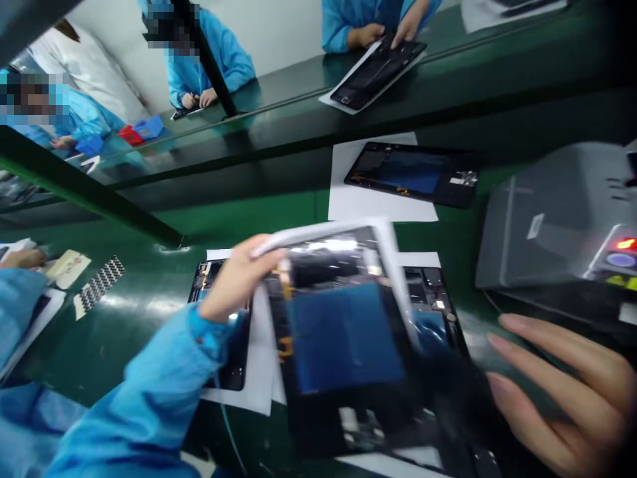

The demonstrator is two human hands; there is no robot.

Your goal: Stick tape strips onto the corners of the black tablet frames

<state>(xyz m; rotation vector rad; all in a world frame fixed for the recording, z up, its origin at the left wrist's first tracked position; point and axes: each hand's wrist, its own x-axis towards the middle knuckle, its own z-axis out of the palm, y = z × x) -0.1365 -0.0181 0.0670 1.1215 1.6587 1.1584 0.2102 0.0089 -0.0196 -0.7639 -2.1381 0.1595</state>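
My left hand (243,275) grips the upper left edge of an opened tablet (348,338) together with a white paper sheet (391,255) behind it. The tablet is tilted up off the bench, showing a blue battery, orange flex strips and small boards. At the lower right, my right hand (562,392) has its fingers stretched apart beside a dark, blurred area near the tablet; I see nothing held in it. Partly covered by the raised tablet, a second opened tablet (236,358) lies on paper at the left, and a third (432,292) lies at the right.
Another opened tablet (408,172) rests on paper farther back. A grey machine (547,212) with a red lit display stands at the right. A green post (124,212) meets the bench (149,332) at the left. Co-workers in blue sleeves handle parts across and at the left.
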